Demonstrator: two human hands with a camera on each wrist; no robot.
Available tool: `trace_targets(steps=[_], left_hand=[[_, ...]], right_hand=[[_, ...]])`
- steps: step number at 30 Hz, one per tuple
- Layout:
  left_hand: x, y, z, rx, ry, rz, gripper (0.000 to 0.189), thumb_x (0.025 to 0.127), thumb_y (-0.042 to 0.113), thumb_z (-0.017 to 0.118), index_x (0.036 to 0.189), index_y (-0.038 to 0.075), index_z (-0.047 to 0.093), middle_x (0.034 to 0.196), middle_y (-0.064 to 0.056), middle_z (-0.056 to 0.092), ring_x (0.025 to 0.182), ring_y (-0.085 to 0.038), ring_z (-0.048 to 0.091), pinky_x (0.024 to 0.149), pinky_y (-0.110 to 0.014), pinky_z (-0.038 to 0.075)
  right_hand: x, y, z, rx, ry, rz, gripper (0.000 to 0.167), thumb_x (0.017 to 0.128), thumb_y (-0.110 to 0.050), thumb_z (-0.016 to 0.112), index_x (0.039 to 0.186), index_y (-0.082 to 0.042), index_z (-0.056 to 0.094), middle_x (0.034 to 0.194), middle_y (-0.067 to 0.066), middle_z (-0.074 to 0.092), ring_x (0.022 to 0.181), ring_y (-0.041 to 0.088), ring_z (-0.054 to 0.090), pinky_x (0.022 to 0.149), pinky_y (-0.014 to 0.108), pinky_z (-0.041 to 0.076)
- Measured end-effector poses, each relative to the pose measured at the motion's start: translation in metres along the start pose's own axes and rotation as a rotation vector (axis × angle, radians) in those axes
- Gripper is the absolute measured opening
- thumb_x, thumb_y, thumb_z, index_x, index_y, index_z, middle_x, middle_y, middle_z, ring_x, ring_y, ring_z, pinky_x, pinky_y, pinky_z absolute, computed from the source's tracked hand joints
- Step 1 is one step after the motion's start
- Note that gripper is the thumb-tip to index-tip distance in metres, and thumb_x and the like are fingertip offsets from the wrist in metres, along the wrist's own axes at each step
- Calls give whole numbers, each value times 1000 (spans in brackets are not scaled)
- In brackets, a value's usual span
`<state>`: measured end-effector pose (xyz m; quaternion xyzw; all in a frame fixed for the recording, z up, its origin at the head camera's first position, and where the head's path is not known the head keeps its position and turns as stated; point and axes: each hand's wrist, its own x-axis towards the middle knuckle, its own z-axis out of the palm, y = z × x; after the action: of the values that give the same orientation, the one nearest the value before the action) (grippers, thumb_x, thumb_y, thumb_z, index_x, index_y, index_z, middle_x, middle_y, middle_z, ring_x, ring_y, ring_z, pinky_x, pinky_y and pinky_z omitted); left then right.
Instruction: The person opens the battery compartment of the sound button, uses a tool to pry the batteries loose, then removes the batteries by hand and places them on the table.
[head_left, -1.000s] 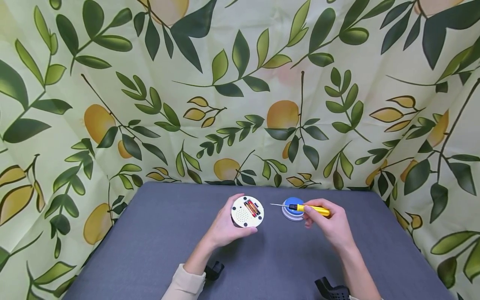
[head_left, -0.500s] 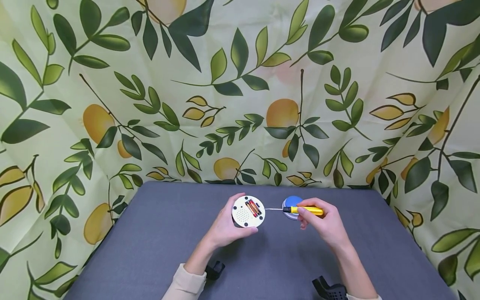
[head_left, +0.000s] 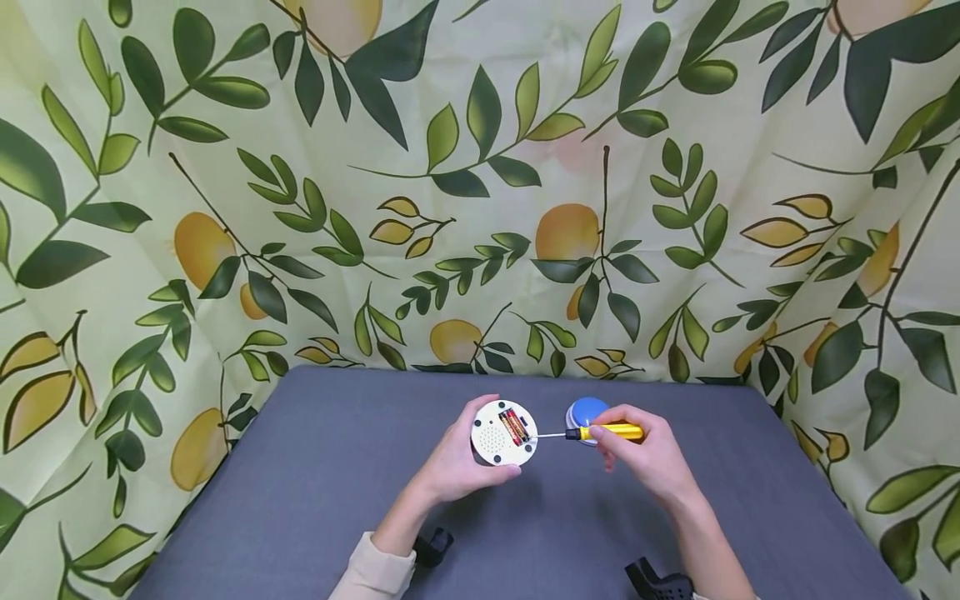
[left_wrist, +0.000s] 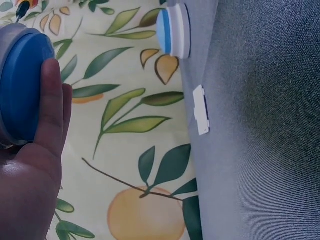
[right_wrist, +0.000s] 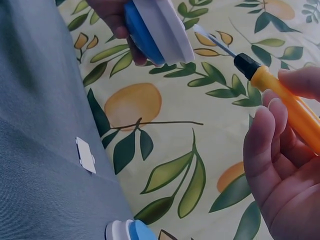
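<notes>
My left hand (head_left: 453, 467) grips a round white-and-blue push button (head_left: 491, 446) by its edge, its underside facing me. Two red-and-black batteries (head_left: 514, 427) sit in its uncovered battery bay, beside a patch of small holes and several dark feet. In the left wrist view the blue dome (left_wrist: 22, 85) lies against my fingers. My right hand (head_left: 648, 454) pinches a screwdriver (head_left: 622, 432) with a yellow handle and black collar. Its thin metal shaft points left, and the tip overlaps the lower right end of the battery bay in the head view.
A second blue-topped push button (head_left: 588, 410) stands on the grey cloth-covered table (head_left: 360, 433), behind the screwdriver. A small white battery cover (left_wrist: 201, 110) lies on the cloth. Behind the table hangs a curtain (head_left: 487, 275) printed with leaves and fruit.
The screwdriver has moved left and slightly down, its tip coming from beside the push button to the end of the battery bay. The left hand and its push button have shifted slightly right and down.
</notes>
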<state>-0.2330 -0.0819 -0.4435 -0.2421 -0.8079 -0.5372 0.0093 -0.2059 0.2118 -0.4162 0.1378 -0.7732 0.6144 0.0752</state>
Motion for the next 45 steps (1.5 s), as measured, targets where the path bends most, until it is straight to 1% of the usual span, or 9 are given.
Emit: trace_targets(steps=[5, 9, 12, 16, 19, 26, 33, 38, 45], left_hand=[[-2, 0, 1, -4, -28, 4, 98, 70, 32, 92, 151, 21, 37, 126, 6, 59, 111, -15, 56, 96, -37, 43], [-3, -1, 2, -5, -37, 17, 97, 70, 31, 92, 150, 21, 38, 127, 6, 58, 112, -15, 56, 98, -38, 43], [-3, -1, 2, 3, -45, 22, 97, 70, 31, 92, 150, 20, 38, 128, 6, 58, 113, -16, 55, 99, -39, 43], [-3, -1, 2, 8, -50, 21, 97, 71, 31, 92, 150, 21, 38, 127, 5, 58, 113, -16, 55, 98, -38, 43], [-3, 0, 1, 3, -43, 14, 96, 70, 30, 92, 150, 20, 39, 126, 5, 58, 112, -16, 55, 98, -38, 43], [-3, 0, -1, -1, -33, 10, 98, 70, 30, 92, 150, 13, 39, 126, 4, 58, 112, -17, 55, 98, -40, 43], [-1, -2, -1, -8, -14, 10, 95, 70, 31, 92, 149, 18, 40, 125, 5, 59, 111, -16, 56, 97, -40, 43], [-1, -4, -2, -41, 2, 2, 94, 70, 28, 92, 148, 17, 41, 124, 2, 60, 110, -17, 57, 97, -37, 43], [-1, -3, -4, -75, 16, -21, 93, 70, 26, 91, 148, 16, 41, 126, 0, 58, 112, -19, 56, 99, -40, 41]], right_hand=[[-1, -1, -1, -37, -24, 26, 14, 92, -12, 76, 96, -1, 68, 67, 14, 61, 53, 25, 58, 52, 37, 55], [-1, -2, -1, -62, -35, 47, 15, 92, -13, 76, 96, -1, 68, 67, 12, 60, 54, 24, 56, 51, 37, 55], [-2, -3, 0, -86, -30, 59, 15, 91, -14, 78, 96, -3, 69, 70, 11, 61, 54, 23, 56, 51, 36, 54], [-3, -4, 1, -135, -18, 51, 16, 90, -16, 79, 97, -5, 70, 80, 9, 63, 57, 22, 56, 52, 33, 53], [-4, -4, 3, -164, -15, 23, 15, 90, -15, 79, 97, -6, 70, 84, 8, 63, 59, 20, 56, 51, 31, 52], [-5, -4, 7, -204, 10, -69, 13, 88, -12, 80, 95, -11, 70, 82, 5, 62, 63, 17, 55, 53, 28, 49], [-4, -2, 10, -211, 41, -127, 15, 86, -9, 81, 94, -14, 70, 82, 2, 63, 65, 17, 55, 55, 28, 48], [-3, 4, 10, -226, 55, -155, 19, 85, -7, 82, 94, -18, 69, 82, 1, 63, 65, 18, 55, 55, 28, 48], [-2, 9, 12, -193, 58, -245, 24, 83, -1, 82, 95, -18, 69, 83, -1, 65, 66, 16, 56, 55, 27, 48]])
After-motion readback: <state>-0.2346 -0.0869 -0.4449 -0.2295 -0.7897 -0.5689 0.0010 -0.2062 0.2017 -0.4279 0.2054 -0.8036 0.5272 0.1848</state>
